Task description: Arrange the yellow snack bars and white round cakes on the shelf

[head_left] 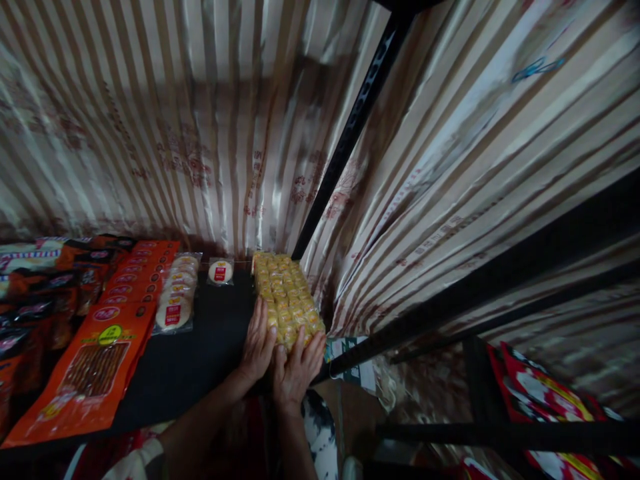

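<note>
- A clear pack of small yellow sweets (287,297) lies flat on the black shelf top (200,360), at its right end, running from the near edge back toward the striped curtain (200,133).
- The left hand (258,343) lies flat against the pack's near left side, fingers straight and close together, pointing away from the person; it grips nothing.
- The right hand (297,370) rests on the pack's near end, fingers spread a little and laid over the yellow pieces; it presses rather than clasps.
- The two hands touch at the thumbs, side by side.
- Just left of the pack the shelf shows bare black, then a single round white cake in wrap (221,271) near the back.
- Beside that, a row of round white cakes (177,293) runs front to back.
- Further left lie orange packets of sausage (97,363), overlapping in a column.
- A black slotted shelf post (350,133) rises behind the pack.
- Lower right, red and white packets (545,400) sit on another rack.
</note>
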A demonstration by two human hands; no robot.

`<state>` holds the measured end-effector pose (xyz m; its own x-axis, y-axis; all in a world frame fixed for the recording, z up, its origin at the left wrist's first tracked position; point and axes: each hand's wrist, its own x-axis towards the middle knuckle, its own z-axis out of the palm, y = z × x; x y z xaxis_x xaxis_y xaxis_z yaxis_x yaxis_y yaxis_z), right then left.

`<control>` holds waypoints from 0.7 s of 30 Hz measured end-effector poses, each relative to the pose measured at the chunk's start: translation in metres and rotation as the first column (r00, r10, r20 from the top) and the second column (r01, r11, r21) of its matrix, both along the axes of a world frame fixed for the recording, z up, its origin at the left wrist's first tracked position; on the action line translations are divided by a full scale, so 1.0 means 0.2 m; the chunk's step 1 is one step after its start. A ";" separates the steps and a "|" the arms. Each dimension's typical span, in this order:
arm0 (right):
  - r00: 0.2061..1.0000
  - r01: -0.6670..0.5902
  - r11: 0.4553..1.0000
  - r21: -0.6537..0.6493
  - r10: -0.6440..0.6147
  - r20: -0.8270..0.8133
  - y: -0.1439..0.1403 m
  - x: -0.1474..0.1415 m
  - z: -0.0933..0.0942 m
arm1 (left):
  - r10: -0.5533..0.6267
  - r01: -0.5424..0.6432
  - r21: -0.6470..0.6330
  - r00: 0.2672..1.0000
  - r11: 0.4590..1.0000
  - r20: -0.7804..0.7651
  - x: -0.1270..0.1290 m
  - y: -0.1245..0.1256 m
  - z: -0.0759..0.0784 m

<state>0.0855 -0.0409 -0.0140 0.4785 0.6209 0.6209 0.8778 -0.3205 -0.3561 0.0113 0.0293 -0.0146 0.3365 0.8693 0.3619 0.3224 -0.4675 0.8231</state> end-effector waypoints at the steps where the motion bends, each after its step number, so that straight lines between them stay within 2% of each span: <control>1: 1.000 0.008 1.000 -0.003 -0.008 -0.003 0.01 0.00 0.01 | -0.002 0.002 0.018 1.000 1.000 -0.007 0.00 0.02 0.01; 8: 0.999 0.042 0.998 -0.042 -0.041 0.033 0.04 0.05 0.00 | -0.018 0.023 0.116 0.999 0.993 -0.039 0.08 0.06 0.02; 12: 0.999 0.042 0.999 -0.019 -0.041 0.015 0.04 0.05 -0.02 | -0.032 0.040 0.134 0.998 0.990 -0.060 0.09 0.06 0.02; 16: 0.997 0.056 0.996 0.063 -0.052 -0.059 0.05 0.05 -0.01 | -0.032 0.042 0.125 0.997 0.991 -0.077 0.10 0.06 0.01; 21: 0.999 0.027 0.998 0.065 -0.025 -0.044 0.05 0.06 -0.04 | -0.015 0.020 0.149 0.999 0.989 -0.040 0.10 0.07 0.01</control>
<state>0.0985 -0.0305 -0.0218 0.5212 0.5667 0.6381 0.8529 -0.3179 -0.4142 0.0310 0.0430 -0.0120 0.3677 0.8006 0.4732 0.3436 -0.5898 0.7308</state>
